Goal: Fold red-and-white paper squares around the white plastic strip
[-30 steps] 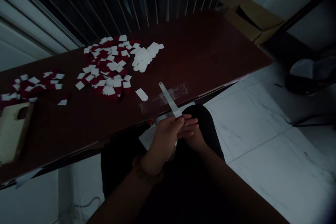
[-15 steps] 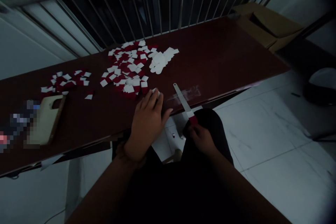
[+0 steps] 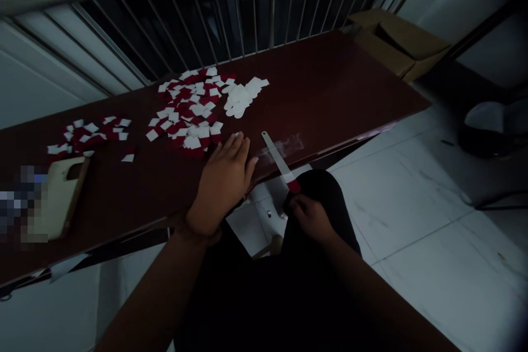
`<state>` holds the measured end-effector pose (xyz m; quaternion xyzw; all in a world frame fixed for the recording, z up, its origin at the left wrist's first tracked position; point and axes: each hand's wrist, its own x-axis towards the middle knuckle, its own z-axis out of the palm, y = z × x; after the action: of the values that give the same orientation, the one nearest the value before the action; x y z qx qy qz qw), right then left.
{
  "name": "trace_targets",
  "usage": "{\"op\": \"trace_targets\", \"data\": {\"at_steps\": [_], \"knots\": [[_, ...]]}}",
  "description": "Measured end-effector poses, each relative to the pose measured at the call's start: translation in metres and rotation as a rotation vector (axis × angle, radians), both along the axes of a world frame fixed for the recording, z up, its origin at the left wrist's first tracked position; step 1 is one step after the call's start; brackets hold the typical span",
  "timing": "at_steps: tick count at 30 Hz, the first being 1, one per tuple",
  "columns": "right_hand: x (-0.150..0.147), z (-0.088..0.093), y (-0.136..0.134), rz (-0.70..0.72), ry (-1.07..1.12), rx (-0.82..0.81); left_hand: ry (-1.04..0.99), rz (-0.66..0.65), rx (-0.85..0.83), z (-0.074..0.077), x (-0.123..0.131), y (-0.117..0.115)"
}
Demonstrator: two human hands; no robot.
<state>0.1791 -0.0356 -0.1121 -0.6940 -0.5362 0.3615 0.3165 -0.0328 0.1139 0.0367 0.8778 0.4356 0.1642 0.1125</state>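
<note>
The left hand (image 3: 225, 179) is lying palm down across the front edge of the desk (image 3: 325, 82), its four fingers extended close together and its thumb standing apart; whether anything is lying beneath it cannot be determined. The right hand (image 3: 312, 220) is resting above the person's right knee, fingers curled in toward the thumb; whether they are pinching anything cannot be determined. The flat strip (image 3: 277, 158) is lying across the front edge: its holed end is resting on the desk, over a whitish patch (image 3: 295, 144), and its near end is projecting past the edge toward the right hand, showing a white band and a red tip (image 3: 293, 186). The main pile of red-and-white pieces (image 3: 192, 104) is extending from near the far edge toward the left fingertips. A pile of white pieces (image 3: 241, 100) is lying just beside its right side. A smaller cluster (image 3: 91, 135) is lying farther toward the left end, with a single red-and-white piece (image 3: 128, 155) just apart from it. A pale phone-shaped item (image 3: 58, 195) is lying between this cluster and the front edge. A cardboard box (image 3: 406, 38) is standing beside the far right corner.
</note>
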Motion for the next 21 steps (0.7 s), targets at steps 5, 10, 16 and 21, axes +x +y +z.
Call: {"op": "trace_targets", "data": {"at_steps": [5, 10, 16, 21], "knots": [[-0.001, -0.001, 0.003, -0.009, -0.001, 0.018, 0.053, -0.049, -0.042, 0.001, 0.020, 0.020], [0.000, -0.002, 0.003, -0.002, 0.009, 0.027, 0.041, 0.055, 0.057, -0.002, 0.020, 0.022], [0.003, -0.002, 0.002, -0.001, 0.009, 0.024, 0.098, 0.128, 0.121, 0.001, 0.013, 0.033], [0.002, -0.001, 0.003, 0.000, 0.019, 0.027, 0.130, 0.096, 0.032, 0.016, 0.002, 0.031]]}}
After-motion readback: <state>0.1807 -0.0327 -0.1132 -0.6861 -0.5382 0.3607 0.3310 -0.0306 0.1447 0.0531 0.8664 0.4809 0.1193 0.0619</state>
